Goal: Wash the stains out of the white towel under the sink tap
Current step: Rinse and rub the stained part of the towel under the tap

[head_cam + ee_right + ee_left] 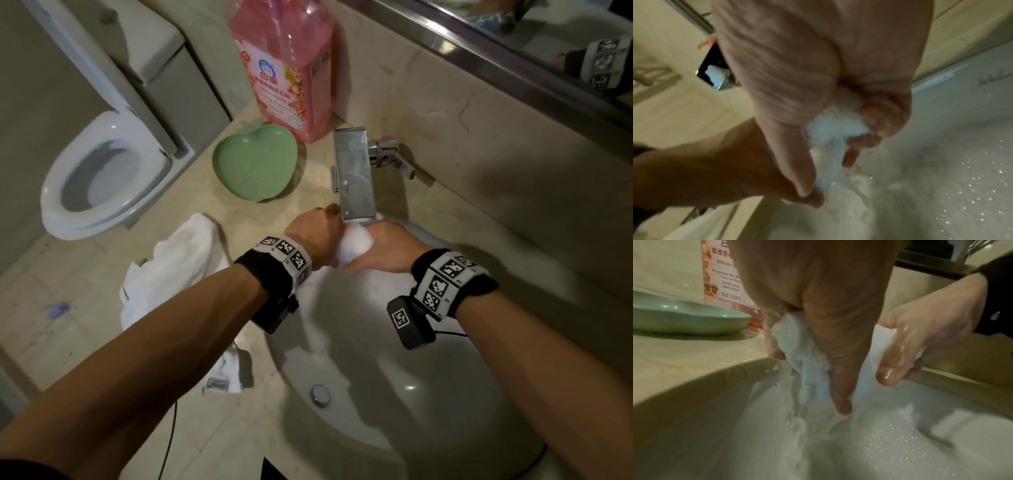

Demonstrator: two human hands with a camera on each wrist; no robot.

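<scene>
A bunched, wet part of the white towel [354,245] sits between both hands just under the chrome tap [354,174] at the back of the sink [428,394]. My left hand [317,236] grips it from the left, fingers and thumb curled round the cloth [797,344]. My right hand [387,248] grips it from the right, fingertips [877,123] wrapped over the wad [830,128]. Water runs off the towel [812,386] into the basin. The rest of the towel [185,260] trails left over the counter edge.
A pink detergent bottle [287,65] stands behind a green apple-shaped dish [253,164] on the counter, left of the tap. A toilet [99,178] is at far left. The mirror frame [496,51] runs along the upper right. The drain [320,394] lies near the basin's front.
</scene>
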